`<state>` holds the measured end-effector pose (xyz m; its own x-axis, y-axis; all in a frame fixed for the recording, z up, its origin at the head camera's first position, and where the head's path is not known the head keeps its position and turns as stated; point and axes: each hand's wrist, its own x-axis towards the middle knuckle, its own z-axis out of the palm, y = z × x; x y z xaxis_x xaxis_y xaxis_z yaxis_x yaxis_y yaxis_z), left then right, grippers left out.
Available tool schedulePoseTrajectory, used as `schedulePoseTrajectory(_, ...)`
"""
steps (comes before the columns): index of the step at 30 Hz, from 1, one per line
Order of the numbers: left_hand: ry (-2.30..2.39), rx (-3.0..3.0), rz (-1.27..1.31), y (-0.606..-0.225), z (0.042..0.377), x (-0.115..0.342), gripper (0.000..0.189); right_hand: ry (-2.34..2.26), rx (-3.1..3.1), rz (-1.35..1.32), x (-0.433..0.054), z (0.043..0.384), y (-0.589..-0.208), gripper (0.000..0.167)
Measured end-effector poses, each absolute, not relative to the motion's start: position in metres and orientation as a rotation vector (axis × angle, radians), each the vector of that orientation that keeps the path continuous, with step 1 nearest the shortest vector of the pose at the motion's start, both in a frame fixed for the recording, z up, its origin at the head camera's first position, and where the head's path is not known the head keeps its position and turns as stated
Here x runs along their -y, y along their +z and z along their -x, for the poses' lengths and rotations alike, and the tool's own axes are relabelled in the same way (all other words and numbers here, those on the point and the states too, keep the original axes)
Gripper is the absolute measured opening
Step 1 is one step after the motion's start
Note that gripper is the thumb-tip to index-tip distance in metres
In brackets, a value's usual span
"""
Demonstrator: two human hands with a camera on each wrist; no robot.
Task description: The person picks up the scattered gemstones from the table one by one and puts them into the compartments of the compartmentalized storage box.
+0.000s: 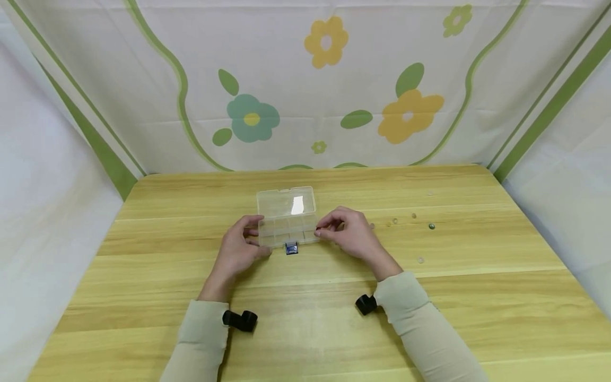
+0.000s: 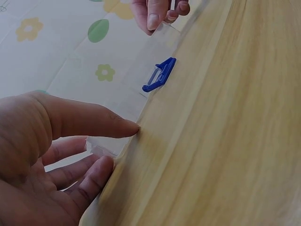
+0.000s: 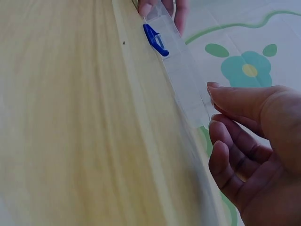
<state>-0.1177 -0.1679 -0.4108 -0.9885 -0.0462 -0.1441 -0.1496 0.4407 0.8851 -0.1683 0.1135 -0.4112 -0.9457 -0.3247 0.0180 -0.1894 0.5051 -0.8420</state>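
The compartmented clear plastic box (image 1: 281, 232) sits on the light wood-grain table (image 1: 305, 339) between the hands, its clear lid (image 1: 279, 203) open at the far side and its blue latch (image 1: 291, 249) toward the person, probably so the compartments stay in reach. The left hand (image 1: 238, 246) grips the box's left end, thumb along the front edge and bent fingers around the end, seemingly to steady it. At the right end, the right hand (image 1: 350, 231) brings thumb and forefinger nearly together on a tiny dark piece (image 1: 318, 229), too small to identify, other fingers curled.
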Motion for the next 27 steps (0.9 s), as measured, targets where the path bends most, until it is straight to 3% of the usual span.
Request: schedulePoseTrajectory(27, 1.635, -2.549, 0.179, -0.413, 0.117, 0.171, 0.079, -1.511, -2.544, 0.399, -0.118, 0.169, -0.429, 0.015)
